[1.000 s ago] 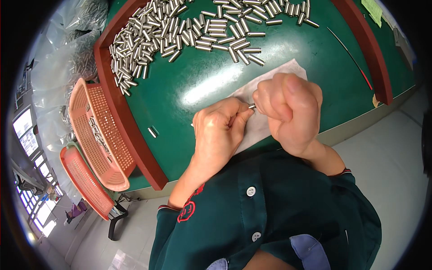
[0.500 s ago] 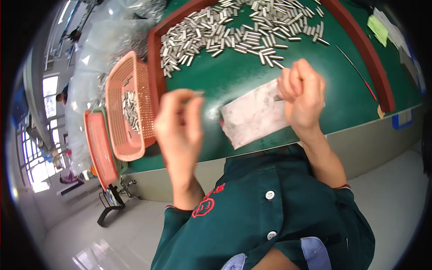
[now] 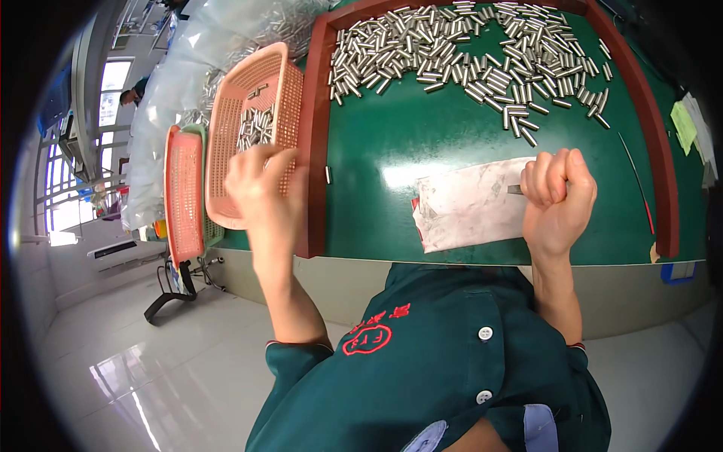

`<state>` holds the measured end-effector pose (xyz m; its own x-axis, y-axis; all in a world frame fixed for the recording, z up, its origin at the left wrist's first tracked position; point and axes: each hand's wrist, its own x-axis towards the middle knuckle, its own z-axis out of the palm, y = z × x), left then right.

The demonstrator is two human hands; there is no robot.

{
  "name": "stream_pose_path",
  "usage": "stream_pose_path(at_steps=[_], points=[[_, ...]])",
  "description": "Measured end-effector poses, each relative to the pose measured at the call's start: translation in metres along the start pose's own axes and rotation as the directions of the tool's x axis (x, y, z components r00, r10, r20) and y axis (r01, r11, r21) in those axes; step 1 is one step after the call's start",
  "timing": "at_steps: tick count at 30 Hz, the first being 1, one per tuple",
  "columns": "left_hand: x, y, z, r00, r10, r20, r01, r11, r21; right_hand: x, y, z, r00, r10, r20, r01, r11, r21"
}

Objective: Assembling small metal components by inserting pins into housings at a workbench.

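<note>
- Step in hand, our read: drop-off side of the cycle. Our left hand is at the near right part of the pink basket; above it or dipping in, we can't tell.
- Left grip: fingers curled but blurred. Can't tell whether they pinch a pin or have nothing in them.
- Right grip: our right hand is curled into a fist, pressed around a grey metal piece with its tip poking out leftward, over the right end of the cloth.
- Where the pins are: big loose pile at the far side of the table, smaller batch lying in the pink basket, one lone pin on the table just beside the left red rail.
- Next move, our judgement: if the left has a pin, it calls for releasing inside the basket walls. If not, it calls for a fresh pin; the lone one is the nearest pick on the table.
- Right calls for no change: keep that piece held over the cloth, ready for the left to come back.
- Watch: basket wall and rail sit close together, so a sloppy release could land a pin outside.
</note>
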<state>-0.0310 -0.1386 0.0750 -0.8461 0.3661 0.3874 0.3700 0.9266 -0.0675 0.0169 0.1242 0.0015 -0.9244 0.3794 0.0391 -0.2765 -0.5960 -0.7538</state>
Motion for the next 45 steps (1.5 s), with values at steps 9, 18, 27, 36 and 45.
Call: stream_pose_path(at_steps=[9, 18, 27, 36, 45], points=[[-0.016, 0.012, 0.028, 0.932, 0.111, 0.345, -0.172, 0.974, 0.151, -0.007, -0.002, 0.004, 1.000, 0.012, 0.007, -0.012, 0.998, 0.066], [-0.016, 0.015, 0.025, 0.943, 0.137, 0.303, -0.166, 0.984, 0.069, -0.011, -0.006, 0.003, 1.000, -0.009, -0.009, 0.009, 0.999, 0.043], [0.003, 0.132, 0.035, 0.907, 0.357, 0.223, -0.144, 0.762, -0.631, 0.001, -0.002, 0.004, 1.000, 0.026, -0.017, -0.024, 0.995, 0.093], [-0.002, 0.137, 0.068, 0.926, 0.321, 0.200, -0.066, 0.659, -0.749, 0.001, -0.007, -0.010, 0.998, 0.068, 0.014, -0.069, 0.994, 0.080], [-0.007, 0.141, 0.075, 0.959, 0.209, 0.192, 0.019, 0.628, -0.778, 0.001, -0.017, -0.012, 0.995, 0.095, 0.004, -0.095, 0.982, 0.166]])
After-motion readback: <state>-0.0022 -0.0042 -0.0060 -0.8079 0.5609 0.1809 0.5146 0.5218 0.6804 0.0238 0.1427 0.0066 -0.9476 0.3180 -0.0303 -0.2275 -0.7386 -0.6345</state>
